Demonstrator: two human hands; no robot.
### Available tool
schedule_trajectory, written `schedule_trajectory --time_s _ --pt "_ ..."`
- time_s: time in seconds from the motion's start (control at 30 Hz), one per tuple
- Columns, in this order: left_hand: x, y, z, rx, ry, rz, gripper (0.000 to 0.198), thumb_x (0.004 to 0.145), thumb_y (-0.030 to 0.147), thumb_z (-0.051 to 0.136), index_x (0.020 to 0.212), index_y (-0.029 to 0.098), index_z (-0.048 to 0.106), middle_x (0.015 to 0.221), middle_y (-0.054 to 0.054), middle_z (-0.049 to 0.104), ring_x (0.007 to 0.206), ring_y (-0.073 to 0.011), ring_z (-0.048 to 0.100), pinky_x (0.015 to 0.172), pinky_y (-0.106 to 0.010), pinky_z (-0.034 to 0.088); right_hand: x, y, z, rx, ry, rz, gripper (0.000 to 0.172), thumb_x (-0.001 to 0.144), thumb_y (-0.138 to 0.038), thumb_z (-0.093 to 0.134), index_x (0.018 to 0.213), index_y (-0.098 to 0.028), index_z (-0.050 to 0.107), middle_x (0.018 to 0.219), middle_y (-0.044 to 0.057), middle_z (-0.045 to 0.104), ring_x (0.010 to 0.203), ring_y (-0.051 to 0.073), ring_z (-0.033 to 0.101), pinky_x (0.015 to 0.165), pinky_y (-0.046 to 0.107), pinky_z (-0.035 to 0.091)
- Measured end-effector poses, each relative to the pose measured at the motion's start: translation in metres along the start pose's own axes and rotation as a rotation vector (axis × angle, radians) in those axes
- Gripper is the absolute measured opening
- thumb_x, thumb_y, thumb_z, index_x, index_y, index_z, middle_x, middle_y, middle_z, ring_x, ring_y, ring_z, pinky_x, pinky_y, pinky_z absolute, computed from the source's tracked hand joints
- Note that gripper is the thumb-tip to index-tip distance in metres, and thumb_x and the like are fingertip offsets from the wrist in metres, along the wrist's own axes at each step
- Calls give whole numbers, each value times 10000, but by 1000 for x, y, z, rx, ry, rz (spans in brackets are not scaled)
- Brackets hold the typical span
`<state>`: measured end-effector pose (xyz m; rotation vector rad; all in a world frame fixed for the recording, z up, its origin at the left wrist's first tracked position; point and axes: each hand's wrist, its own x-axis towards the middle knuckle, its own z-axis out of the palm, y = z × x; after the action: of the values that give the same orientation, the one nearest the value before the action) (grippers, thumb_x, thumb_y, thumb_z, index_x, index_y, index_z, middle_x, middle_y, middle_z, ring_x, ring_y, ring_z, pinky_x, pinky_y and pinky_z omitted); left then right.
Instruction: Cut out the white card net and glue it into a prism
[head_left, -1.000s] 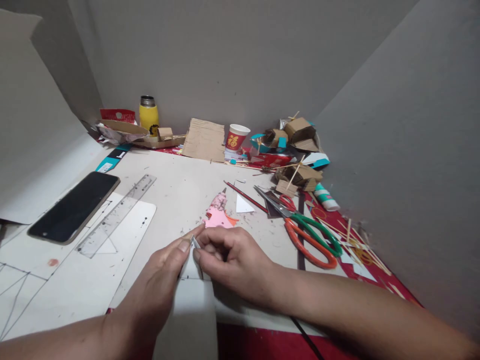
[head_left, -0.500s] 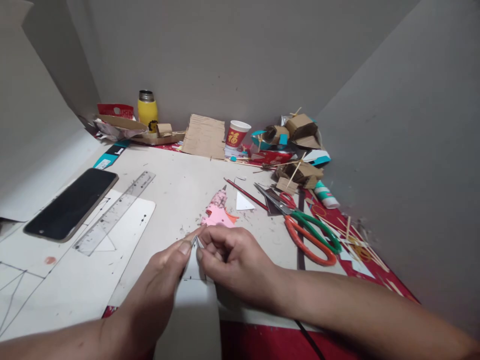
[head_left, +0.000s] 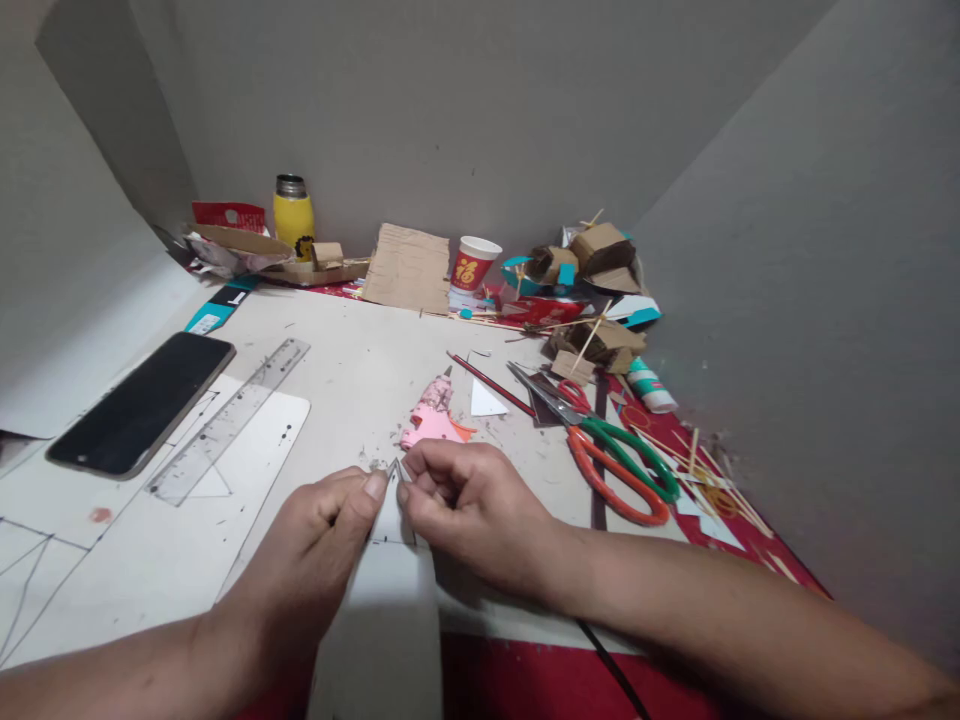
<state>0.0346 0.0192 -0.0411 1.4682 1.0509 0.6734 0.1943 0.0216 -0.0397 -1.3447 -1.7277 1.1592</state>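
Observation:
A strip of white card (head_left: 386,600) with a pencilled line across it runs from the near edge up to my hands, its far end narrowing to a folded point. My left hand (head_left: 319,535) pinches the left side of that tip between thumb and fingers. On the right side, my right hand (head_left: 476,515) grips the same tip with thumb and curled forefinger. Just beyond my fingers lies a pink glue gun (head_left: 433,415), its handle partly hidden. A small white paper triangle (head_left: 487,399) rests to the right of its nozzle.
Scissors with red and green handles (head_left: 619,460) and a pencil (head_left: 491,384) lie at right. To the left are a phone (head_left: 142,400), a clear ruler (head_left: 229,425) and drawn-on card (head_left: 262,470). A yellow bottle (head_left: 293,220), paper cup (head_left: 475,266) and cardboard pieces (head_left: 409,268) line the wall.
Both hands stay on the card's tip, with only slight finger shifts. The whole view has moved slightly, so the table things appear a little higher.

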Motion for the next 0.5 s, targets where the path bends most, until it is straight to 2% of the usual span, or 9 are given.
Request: schedule_trajectory --time_s 0.07,0.13,0.23,0.37,0.5 --pt "1 -1 -1 -1 -17 9 379 915 362 381 572 203 361 576 49 346 532 -111 329 504 -214 333 1 -1 -2 6 -9 7 143 739 -193 473 603 -185 431 520 -60 364 482 76 324 421 191 265" --pt "2 -2 -2 46 -14 43 355 916 348 393 594 200 377 583 54 346 540 -108 334 507 -212 326 2 0 -3 1 -14 1 144 741 -192 474 604 -184 430 525 -61 360 489 76 318 426 192 264" --pt "4 -5 -4 168 -18 110 262 920 304 393 689 196 452 641 44 448 601 -119 428 566 -224 362 3 3 -3 -10 -16 6 132 741 -190 466 612 -183 438 520 -65 354 482 76 313 421 193 257" --pt "8 -7 -9 322 -113 152 149 914 226 387 827 195 504 754 17 562 688 -144 527 657 -260 406 7 9 -4 -56 -10 -10 135 724 -164 458 596 -188 422 511 -69 340 476 75 311 417 188 249" --pt "11 -10 -12 443 -147 224 167 899 168 387 929 194 549 896 -23 609 853 -179 561 772 -302 422 10 13 -4 -101 -10 -23 157 702 -126 455 574 -192 393 506 -72 329 473 72 301 420 185 251"
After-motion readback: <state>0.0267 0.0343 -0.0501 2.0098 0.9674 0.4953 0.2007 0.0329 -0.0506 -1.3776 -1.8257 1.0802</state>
